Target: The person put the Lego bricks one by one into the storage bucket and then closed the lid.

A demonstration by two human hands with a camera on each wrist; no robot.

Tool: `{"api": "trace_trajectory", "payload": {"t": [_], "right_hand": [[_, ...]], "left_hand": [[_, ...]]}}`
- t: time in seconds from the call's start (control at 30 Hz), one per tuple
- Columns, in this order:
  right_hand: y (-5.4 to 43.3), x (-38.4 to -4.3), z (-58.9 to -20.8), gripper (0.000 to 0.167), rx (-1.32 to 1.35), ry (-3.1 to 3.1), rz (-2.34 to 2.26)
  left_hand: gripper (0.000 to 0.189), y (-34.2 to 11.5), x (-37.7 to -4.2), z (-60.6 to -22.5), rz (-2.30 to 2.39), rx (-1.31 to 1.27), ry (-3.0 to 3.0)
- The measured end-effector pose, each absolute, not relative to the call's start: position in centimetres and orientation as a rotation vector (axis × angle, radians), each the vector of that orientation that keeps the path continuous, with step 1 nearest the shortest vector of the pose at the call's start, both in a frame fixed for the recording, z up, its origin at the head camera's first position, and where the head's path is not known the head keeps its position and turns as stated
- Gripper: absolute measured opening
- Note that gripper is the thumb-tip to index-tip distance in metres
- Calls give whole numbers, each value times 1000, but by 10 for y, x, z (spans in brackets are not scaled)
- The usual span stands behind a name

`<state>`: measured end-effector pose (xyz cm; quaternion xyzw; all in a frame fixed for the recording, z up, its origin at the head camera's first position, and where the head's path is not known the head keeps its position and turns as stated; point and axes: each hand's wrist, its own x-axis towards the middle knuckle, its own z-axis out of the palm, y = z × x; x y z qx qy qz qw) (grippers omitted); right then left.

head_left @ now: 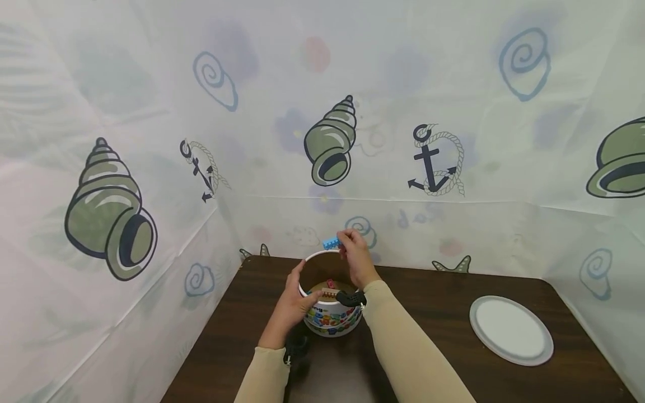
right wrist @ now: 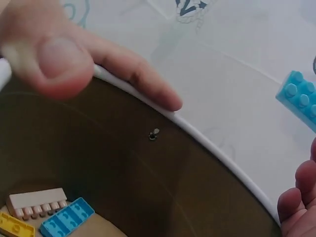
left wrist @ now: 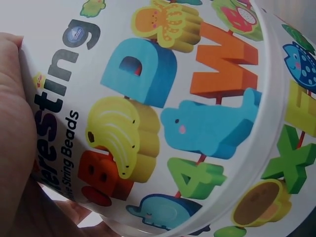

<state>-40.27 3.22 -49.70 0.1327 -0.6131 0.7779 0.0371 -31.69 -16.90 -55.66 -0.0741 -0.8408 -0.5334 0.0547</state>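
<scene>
My left hand (head_left: 294, 301) grips a white printed bucket (head_left: 330, 321), thumb at the near rim and fingers along its left side. In the left wrist view, the bucket's wall (left wrist: 148, 123) shows letters, fruit and animals, with part of the hand (left wrist: 17, 113) against it. Over the far rim, my right hand (head_left: 356, 258) pinches a light blue toy brick (head_left: 331, 243). The right wrist view shows this studded brick (right wrist: 301, 98) above the rim. Inside the bucket lie a beige brick (right wrist: 37, 200), another blue brick (right wrist: 67, 217) and a yellow brick (right wrist: 16, 226).
A white round plate (head_left: 511, 330) lies on the dark wooden table (head_left: 423, 313) to the right. Behind the table hangs a pale cloth (head_left: 262, 168) printed with shells and anchors. Dark straps with small devices (head_left: 351, 298) sit at the wrists.
</scene>
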Motion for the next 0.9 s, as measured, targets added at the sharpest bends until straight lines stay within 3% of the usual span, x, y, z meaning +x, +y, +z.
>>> {"api": "trace_trajectory", "payload": {"t": [0.37,0.9], "right_hand": [[32,-398,-498,21,399,-1914,2403],[29,-396,-495,28,407,-1856,2434]], "left_hand": [[98,-170,-314,-560,-1639,-218,-2545],[99,-174,-315,-559,-1625,-240,-2535]]}}
